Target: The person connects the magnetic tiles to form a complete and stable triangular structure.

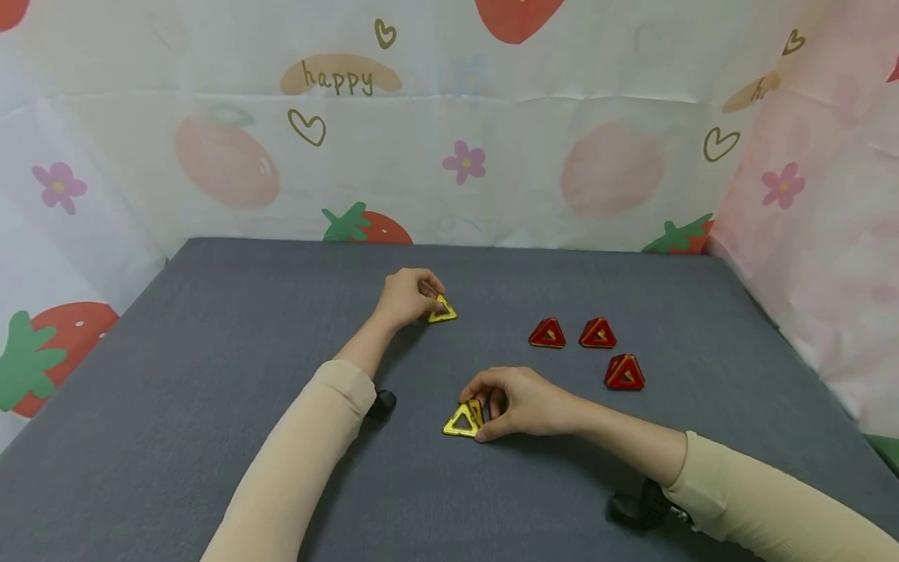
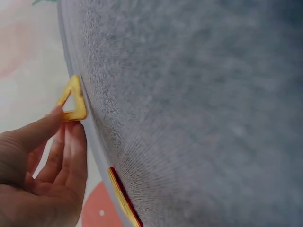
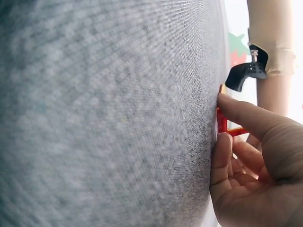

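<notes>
In the head view my left hand (image 1: 410,297), toward the far middle of the table, pinches a yellow triangular frame tile (image 1: 448,315) by its edge. The left wrist view shows this tile (image 2: 80,113) upright between thumb and fingertips, with an open centre. Nearer the front, my right hand (image 1: 523,400) pinches joined triangular tiles (image 1: 454,430), yellow on the facing side. From the right wrist these joined tiles (image 3: 221,120) look red with orange edges, one panel standing out from another; fingers hide part of them.
Three red triangular pyramids stand right of centre: a left one (image 1: 547,334), a right one (image 1: 598,334) and a nearer one (image 1: 624,373). They rest on a grey cloth-covered table (image 1: 175,390). A printed curtain (image 1: 421,172) encloses its back and sides. Both wrists carry black camera mounts.
</notes>
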Action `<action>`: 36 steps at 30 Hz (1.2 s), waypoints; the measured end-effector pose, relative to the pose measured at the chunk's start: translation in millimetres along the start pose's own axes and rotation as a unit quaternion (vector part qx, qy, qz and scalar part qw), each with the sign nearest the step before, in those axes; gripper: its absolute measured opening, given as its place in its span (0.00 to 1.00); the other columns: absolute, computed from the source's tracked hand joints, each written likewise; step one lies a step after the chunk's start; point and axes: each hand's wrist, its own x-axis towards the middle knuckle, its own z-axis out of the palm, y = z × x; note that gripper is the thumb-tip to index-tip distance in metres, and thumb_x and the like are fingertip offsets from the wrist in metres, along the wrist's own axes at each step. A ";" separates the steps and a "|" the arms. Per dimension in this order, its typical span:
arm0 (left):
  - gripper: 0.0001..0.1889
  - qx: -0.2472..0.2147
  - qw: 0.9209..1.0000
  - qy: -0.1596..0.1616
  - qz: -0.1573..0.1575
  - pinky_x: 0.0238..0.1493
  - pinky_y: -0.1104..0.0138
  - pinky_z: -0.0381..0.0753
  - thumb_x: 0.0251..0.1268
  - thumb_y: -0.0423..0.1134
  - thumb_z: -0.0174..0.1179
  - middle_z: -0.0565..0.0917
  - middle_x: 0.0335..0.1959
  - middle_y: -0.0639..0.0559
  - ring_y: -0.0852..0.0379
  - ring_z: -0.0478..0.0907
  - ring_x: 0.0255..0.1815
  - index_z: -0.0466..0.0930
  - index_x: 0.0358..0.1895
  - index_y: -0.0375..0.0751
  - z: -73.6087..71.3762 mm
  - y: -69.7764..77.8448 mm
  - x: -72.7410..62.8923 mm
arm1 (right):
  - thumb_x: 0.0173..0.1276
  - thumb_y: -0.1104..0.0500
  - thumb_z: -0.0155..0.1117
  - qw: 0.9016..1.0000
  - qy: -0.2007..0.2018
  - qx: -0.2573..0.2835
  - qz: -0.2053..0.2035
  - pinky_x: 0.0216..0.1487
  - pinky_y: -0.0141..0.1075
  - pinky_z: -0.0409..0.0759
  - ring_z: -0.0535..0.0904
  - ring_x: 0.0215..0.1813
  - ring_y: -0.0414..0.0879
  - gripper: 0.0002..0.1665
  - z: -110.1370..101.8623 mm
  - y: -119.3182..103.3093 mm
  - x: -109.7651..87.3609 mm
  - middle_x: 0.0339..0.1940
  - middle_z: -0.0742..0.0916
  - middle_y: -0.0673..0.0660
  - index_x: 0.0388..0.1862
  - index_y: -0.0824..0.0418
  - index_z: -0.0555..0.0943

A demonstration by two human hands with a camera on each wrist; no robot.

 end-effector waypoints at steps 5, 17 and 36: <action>0.11 -0.052 0.998 -0.026 -0.002 0.37 0.64 0.87 0.62 0.33 0.67 0.87 0.43 0.39 0.49 0.87 0.36 0.85 0.48 0.39 -1.6 3.7 -5.3 | 0.56 0.54 0.78 1.000 -0.001 0.002 0.002 0.33 0.29 0.79 0.78 0.31 0.35 0.24 -0.4 -0.5 0.3 0.39 0.85 0.48 0.53 0.52 0.82; 0.12 -0.115 0.990 -0.086 0.013 0.42 0.61 0.88 0.63 0.33 0.66 0.85 0.38 0.42 0.56 0.87 0.33 0.84 0.49 0.36 -18.0 1.3 -33.3 | 0.57 0.55 0.78 1.000 -0.003 0.000 0.001 0.34 0.28 0.79 0.78 0.32 0.35 0.24 -0.7 -1.4 0.6 0.39 0.84 0.48 0.53 0.52 0.82; 0.09 -0.130 0.977 -0.167 0.003 0.37 0.63 0.88 0.59 0.30 0.68 0.87 0.34 0.41 0.60 0.85 0.28 0.84 0.42 0.34 -11.4 1.2 -91.4 | 0.57 0.54 0.78 1.000 -0.001 -0.003 0.001 0.33 0.29 0.79 0.77 0.31 0.35 0.24 0.4 -0.8 1.2 0.38 0.85 0.49 0.53 0.53 0.82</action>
